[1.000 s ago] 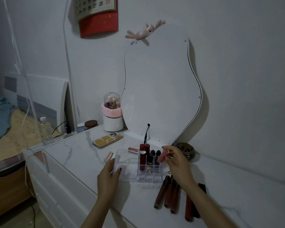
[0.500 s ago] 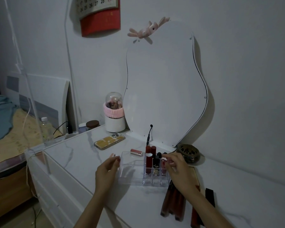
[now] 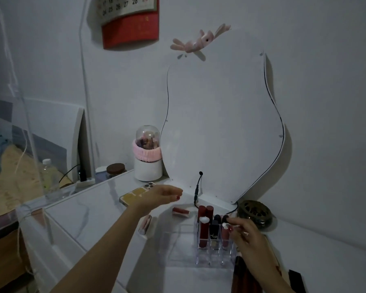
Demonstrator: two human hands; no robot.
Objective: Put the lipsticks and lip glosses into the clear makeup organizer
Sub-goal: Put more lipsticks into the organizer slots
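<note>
Lipstick (image 3: 180, 211) lying crosswise on the tabletop (image 3: 106, 210) just below-right of my loose left hand (image 3: 161, 195), so that one's nearer, while my right hand (image 3: 244, 233) pinches a gloss (image 3: 225, 234) in the organizer (image 3: 178, 246).

Phone (image 3: 137, 195) lies left of wavy mirror (image 3: 220, 123).

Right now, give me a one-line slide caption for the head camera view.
Right hand seats a white-capped lip gloss in the clear organizer while the left hand hovers above the phone.
</note>
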